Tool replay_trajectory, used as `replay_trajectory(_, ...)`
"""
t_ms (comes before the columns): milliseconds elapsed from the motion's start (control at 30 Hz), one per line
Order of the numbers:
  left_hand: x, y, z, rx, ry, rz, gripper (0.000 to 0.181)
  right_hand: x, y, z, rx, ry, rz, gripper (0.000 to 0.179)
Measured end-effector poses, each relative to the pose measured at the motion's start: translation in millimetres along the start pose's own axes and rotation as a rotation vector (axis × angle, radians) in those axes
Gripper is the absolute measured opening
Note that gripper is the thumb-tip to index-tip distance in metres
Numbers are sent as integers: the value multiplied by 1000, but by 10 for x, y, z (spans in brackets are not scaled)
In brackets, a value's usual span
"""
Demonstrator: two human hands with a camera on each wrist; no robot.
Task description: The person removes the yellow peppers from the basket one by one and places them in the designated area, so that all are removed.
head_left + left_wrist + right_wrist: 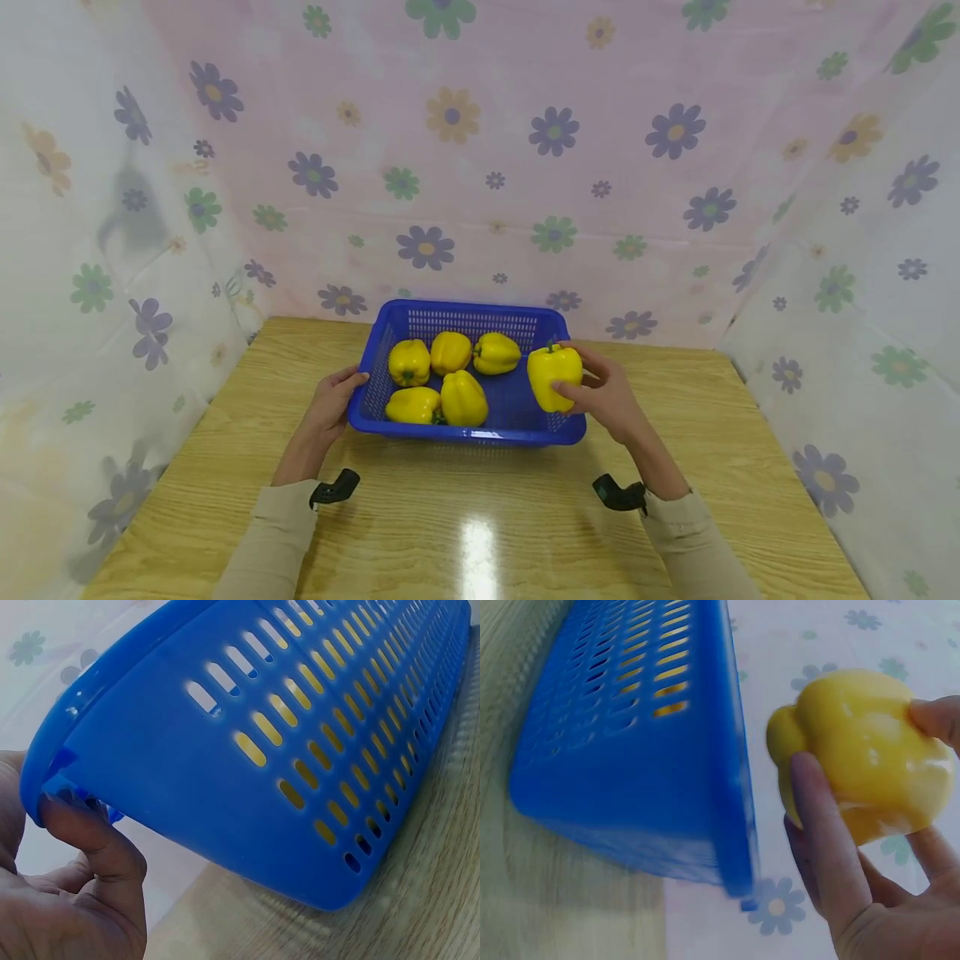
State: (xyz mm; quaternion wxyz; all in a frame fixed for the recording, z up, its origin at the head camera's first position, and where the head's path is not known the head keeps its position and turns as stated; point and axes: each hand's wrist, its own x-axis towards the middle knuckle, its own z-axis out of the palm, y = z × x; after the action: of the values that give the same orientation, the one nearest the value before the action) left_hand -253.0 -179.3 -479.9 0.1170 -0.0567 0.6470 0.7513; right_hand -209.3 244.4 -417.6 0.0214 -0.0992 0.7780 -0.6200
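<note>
Head view: blue basket [487,435], five peppers [463,400] inside, rim [356,414] apparently in grip of left hand [328,406], sixth pepper [549,375] in right hand [613,402].

Pink and white walls [517,67] with flowers [453,115] stand behind and beside a wood table [405,525]. White shine [478,558] lies on it.

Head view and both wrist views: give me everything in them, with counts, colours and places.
Flowered sheeting: count unclear, pink and white, back and sides
Table: 1, light wood, lower half
Basket: 1, blue, far half of table
Peppers: 5, yellow, lying in basket
Held pepper: 1, yellow, above basket's right end
Wrist devices: 2, black, one at each wrist
Sleeves: 2, beige, on forearms
Left hand: 1, gripping basket's left rim
Right hand: 1, around held pepper
</note>
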Motion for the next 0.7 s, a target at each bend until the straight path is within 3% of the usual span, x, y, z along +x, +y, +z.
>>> replay_trajectory(367, -12, 19, 23, 11, 5, -32, 61, -42, 221, -119, 94, 178, -45, 61)
replay_trajectory(700, 11, 29, 19, 33, 0, -36, 63, -74, 390, -237, 268, 268, -130, 61)
